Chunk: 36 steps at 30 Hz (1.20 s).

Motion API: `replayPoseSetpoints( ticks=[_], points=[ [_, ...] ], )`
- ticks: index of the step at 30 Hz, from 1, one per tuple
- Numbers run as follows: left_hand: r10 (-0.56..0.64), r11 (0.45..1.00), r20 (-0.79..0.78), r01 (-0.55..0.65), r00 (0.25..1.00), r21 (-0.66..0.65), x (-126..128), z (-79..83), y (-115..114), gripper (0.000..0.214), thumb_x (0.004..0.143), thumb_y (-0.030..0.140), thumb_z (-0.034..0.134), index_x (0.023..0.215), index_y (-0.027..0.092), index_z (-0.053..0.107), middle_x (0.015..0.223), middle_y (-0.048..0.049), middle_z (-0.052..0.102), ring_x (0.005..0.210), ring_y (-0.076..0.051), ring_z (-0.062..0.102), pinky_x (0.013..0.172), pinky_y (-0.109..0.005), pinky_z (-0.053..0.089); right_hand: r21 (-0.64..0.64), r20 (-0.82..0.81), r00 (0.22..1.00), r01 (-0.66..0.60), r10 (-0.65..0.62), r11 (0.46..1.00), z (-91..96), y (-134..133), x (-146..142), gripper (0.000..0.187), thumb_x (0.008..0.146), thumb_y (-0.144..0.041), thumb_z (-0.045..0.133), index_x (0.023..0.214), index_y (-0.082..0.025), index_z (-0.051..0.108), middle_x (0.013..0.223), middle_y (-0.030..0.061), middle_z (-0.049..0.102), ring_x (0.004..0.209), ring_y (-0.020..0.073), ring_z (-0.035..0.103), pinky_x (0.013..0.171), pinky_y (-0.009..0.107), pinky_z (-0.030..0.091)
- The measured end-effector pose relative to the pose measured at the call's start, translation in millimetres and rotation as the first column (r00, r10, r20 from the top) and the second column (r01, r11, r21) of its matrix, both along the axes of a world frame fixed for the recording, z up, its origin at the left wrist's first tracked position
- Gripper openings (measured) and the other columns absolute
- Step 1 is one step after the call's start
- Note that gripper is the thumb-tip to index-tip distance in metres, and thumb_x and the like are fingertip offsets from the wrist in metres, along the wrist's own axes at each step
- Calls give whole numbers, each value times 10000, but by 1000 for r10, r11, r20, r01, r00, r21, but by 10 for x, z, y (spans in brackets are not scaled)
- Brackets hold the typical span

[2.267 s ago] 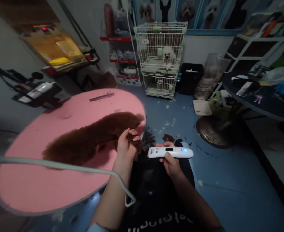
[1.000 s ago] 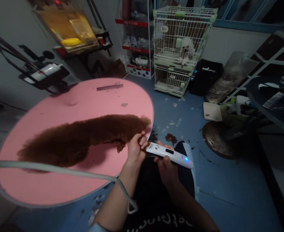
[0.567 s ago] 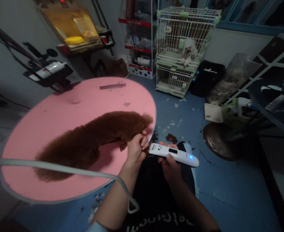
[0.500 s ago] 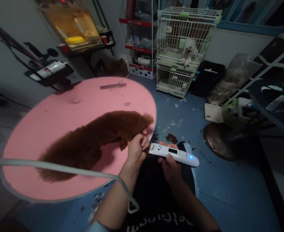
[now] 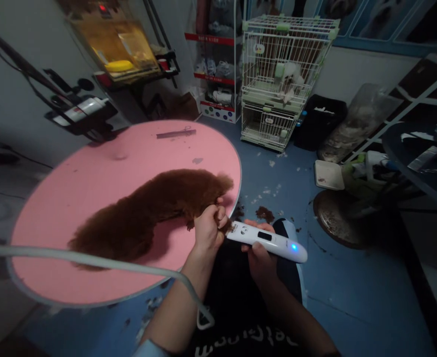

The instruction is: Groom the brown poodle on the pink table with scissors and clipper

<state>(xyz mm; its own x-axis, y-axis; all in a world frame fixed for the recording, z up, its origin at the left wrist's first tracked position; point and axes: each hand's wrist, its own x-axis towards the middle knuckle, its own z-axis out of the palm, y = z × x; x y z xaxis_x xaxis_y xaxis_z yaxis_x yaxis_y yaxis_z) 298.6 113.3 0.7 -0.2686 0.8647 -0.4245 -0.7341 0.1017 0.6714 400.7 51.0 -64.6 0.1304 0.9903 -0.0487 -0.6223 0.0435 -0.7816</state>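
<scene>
A brown, curly-coated dog (image 5: pixel 155 203) is on the round pink grooming table (image 5: pixel 103 173), its body stretched from the left to the edge nearest me. My left hand (image 5: pixel 208 227) is closed round one of its legs at that edge; a brown furry end (image 5: pixel 226 226) sticks out past my fingers. In my right hand (image 5: pixel 260 260) is a white pet clipper (image 5: pixel 283 246) with a lit blue light. Its blade end points left and meets the brown fur beside my left hand. The fingers hide most of the held leg.
A pale grey bar (image 5: pixel 129 265) crosses in front of the table. Scissors and a comb (image 5: pixel 176 133) lie near its far edge. Cut fur (image 5: pixel 264 214) is scattered over the blue floor. Stacked wire cages (image 5: pixel 285 74) stand behind, a dark table (image 5: pixel 419 163) on the right.
The view has shifted slightly. More brown fur shows at the clipper's blade end, beside my left hand. Both hands keep their hold.
</scene>
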Motion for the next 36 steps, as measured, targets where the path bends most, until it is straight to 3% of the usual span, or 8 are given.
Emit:
replayPoseSetpoints(
  ticks=[5, 9, 11, 15, 19, 24, 29, 36],
  points=[
    [-12, 1000, 7, 12, 1000, -20, 23, 0, -22, 134, 591, 55, 462, 657, 147, 534, 366, 111, 291, 266, -28, 223, 309, -142, 221, 23, 53, 998, -18, 17, 1000, -14, -18, -42, 354, 709, -291, 712, 998, -273, 508, 1202, 35, 637, 627, 118, 581, 634, 299, 492],
    [99, 995, 36, -99, 994, 8, 26, 37, -10, 162, 556, 4, 474, 658, 129, 495, 549, 67, 506, 306, 10, 273, 296, -124, 171, -23, 35, 992, 125, -124, 992, 25, -3, -56, 289, 757, -330, 655, 992, -277, 495, 1156, 41, 650, 633, 124, 571, 652, 310, 502],
    [116, 992, 55, -118, 992, 34, 17, 50, -10, 180, 547, -12, 474, 662, 126, 477, 659, 43, 562, 327, 23, 288, 285, -124, 142, -31, 13, 994, 112, -112, 993, 51, 8, -33, 277, 740, -346, 661, 951, -265, 499, 1102, 37, 659, 585, 114, 542, 585, 286, 481],
    [19, 999, 108, -23, 994, 36, -22, 42, -31, 170, 587, 1, 465, 683, 141, 469, 551, 76, 449, 316, 9, 251, 281, -122, 154, -26, -50, 998, -33, 32, 999, 89, 22, -6, 352, 679, -395, 717, 934, -244, 527, 1100, 47, 664, 574, 108, 540, 574, 280, 476],
    [-77, 997, 159, 76, 984, 13, -62, 12, -56, 152, 612, 23, 454, 684, 157, 459, 461, 108, 269, 301, -10, 194, 277, -127, 154, -99, -166, 986, -11, -5, 995, 56, 58, -11, 377, 687, -425, 720, 959, -256, 521, 1031, 36, 688, 555, 111, 542, 508, 260, 455],
    [-60, 996, 157, 50, 986, 69, -59, -6, -74, 172, 584, 3, 457, 688, 139, 464, 578, 72, 459, 311, 16, 227, 264, -112, 150, -190, -176, 984, -47, 13, 981, -2, 109, 6, 401, 715, -469, 710, 987, -239, 525, 951, 44, 715, 451, 88, 509, 411, 236, 421],
    [-105, 994, 113, 99, 988, 52, -58, 15, -86, 156, 589, 17, 465, 680, 142, 482, 489, 97, 362, 295, 1, 205, 264, -116, 157, -157, -149, 989, -48, 24, 986, 71, 107, 37, 435, 677, -451, 761, 971, -232, 527, 938, 40, 720, 463, 86, 541, 433, 236, 475],
    [-109, 993, 117, 104, 987, 54, -47, -1, -80, 161, 568, 12, 475, 668, 138, 474, 553, 83, 434, 308, 13, 207, 262, -110, 174, -91, -104, 992, -85, 75, 992, 116, 95, 54, 368, 703, -370, 740, 991, -248, 546, 1024, 33, 708, 523, 97, 562, 510, 259, 505]
  ],
)
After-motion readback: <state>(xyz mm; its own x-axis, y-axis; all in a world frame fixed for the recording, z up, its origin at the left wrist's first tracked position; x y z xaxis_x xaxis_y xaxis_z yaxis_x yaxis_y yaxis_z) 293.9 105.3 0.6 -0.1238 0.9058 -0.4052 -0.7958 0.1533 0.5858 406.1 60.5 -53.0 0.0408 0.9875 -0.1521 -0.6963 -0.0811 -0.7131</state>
